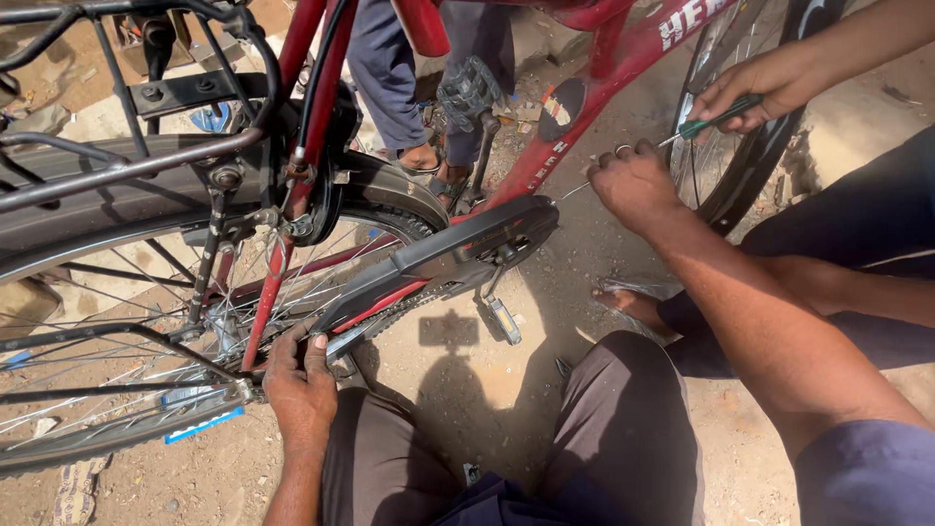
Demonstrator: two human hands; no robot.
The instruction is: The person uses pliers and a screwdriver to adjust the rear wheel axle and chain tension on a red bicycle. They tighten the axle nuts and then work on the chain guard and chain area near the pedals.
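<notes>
1. The left hand [300, 382] is held low, fingers curled downward, knuckles facing up.
2. The right hand [635, 183] is closed into a fist, its bare forearm stretched forward from a dark sleeve.

Harsh overhead sunlight, crisp dark shadows, sharp focus, slight wide-angle edge distortion.

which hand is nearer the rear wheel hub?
Left. The left hand rests at the rear wheel hub, by the back end of the black chain guard. The right hand is up at the guard's front end, far off.
</notes>
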